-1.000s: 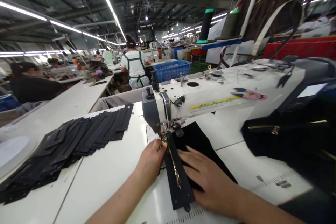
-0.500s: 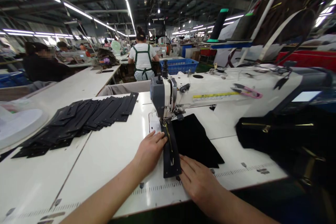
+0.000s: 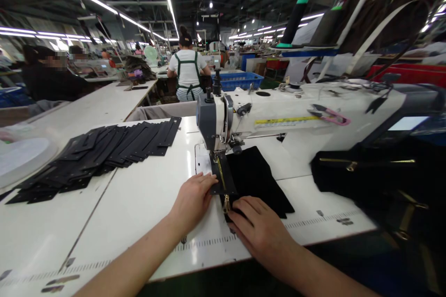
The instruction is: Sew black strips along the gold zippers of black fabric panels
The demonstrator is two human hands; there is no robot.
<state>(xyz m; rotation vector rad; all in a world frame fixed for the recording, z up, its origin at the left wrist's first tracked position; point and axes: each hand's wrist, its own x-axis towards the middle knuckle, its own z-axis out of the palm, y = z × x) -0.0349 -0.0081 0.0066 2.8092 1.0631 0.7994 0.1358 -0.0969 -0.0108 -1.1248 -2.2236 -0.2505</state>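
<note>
A black panel (image 3: 228, 181) with a slot lies under the presser foot of a white sewing machine (image 3: 278, 113). Gold zipper teeth show along the slot. The zipper's gold pull (image 3: 226, 204) and black tape come out past the panel's near edge. My left hand (image 3: 193, 199) rests on the panel's left edge, fingers laid out together and fingertips on it. Right of the pull, my right hand (image 3: 261, 225) has its fingers bent over the zipper's near end; part of the tape is hidden under them. Black fabric (image 3: 258, 178) lies flat beside the panel.
Overlapping black slotted panels (image 3: 108, 148) are spread on the left of the white table (image 3: 139, 213). Black pieces with gold zippers (image 3: 351, 166) hang at the right edge. Pink-handled thread snips (image 3: 329, 114) sit on the machine arm. People work beyond.
The panel has gone farther under the machine, away from me. The zipper's pull and tape now show past its near edge. My right hand has shifted slightly left, onto the zipper end.
</note>
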